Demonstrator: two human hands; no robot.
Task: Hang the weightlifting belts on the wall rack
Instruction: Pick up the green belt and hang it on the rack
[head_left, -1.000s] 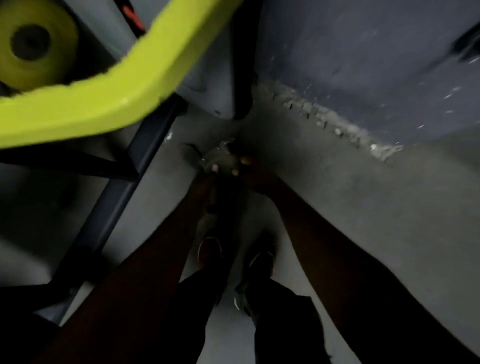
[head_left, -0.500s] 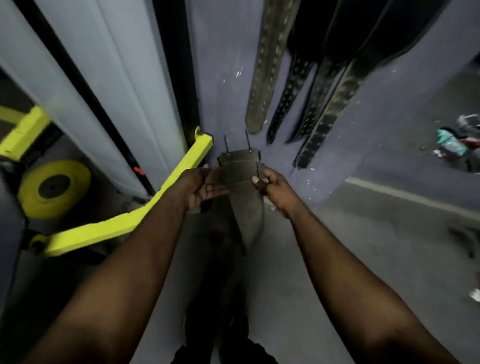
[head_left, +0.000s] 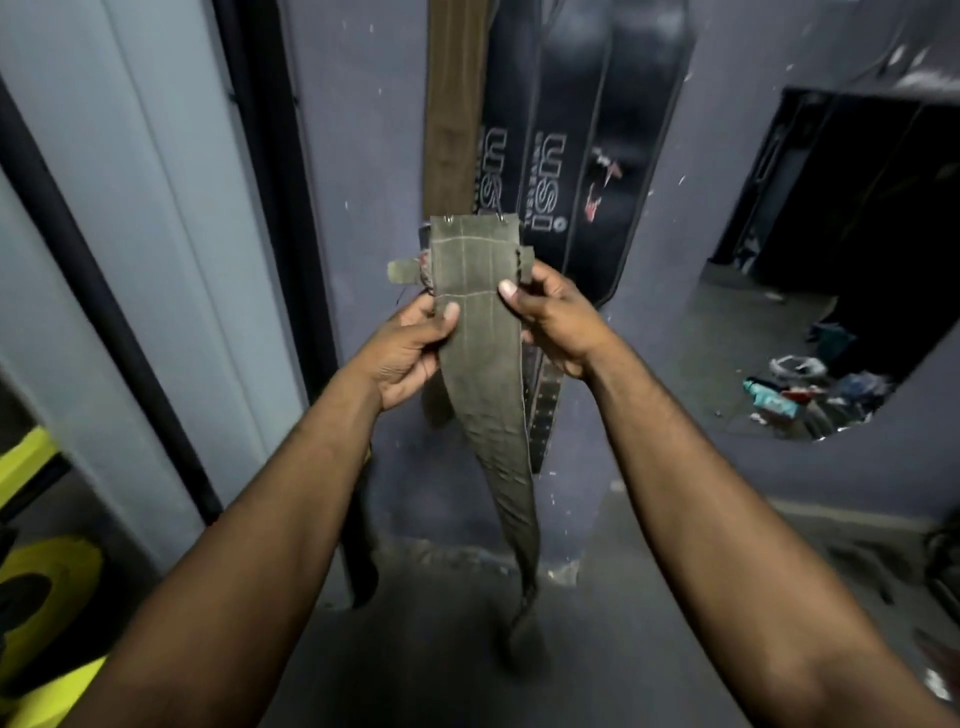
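Observation:
I hold a worn olive-green weightlifting belt (head_left: 480, 332) upright by its upper end, in front of the grey wall. My left hand (head_left: 410, 348) pinches its left edge, thumb on the front. My right hand (head_left: 550, 317) pinches the right edge the same way. The belt's long tail hangs down toward the floor. Behind it, several belts hang on the wall: a brown one (head_left: 452, 130) and black ones with white lettering (head_left: 550, 171). The rack itself is above the frame, out of sight.
A mirror (head_left: 831, 260) on the wall at the right reflects clutter on a floor. A black post (head_left: 260, 156) and pale panels stand at the left. A yellow weight plate (head_left: 47, 592) and yellow frame parts lie at the lower left.
I have stood up from the floor with the belt; both hands have lifted it from knee height to chest height, closer to the hanging belts. The view has tilted up the wall.

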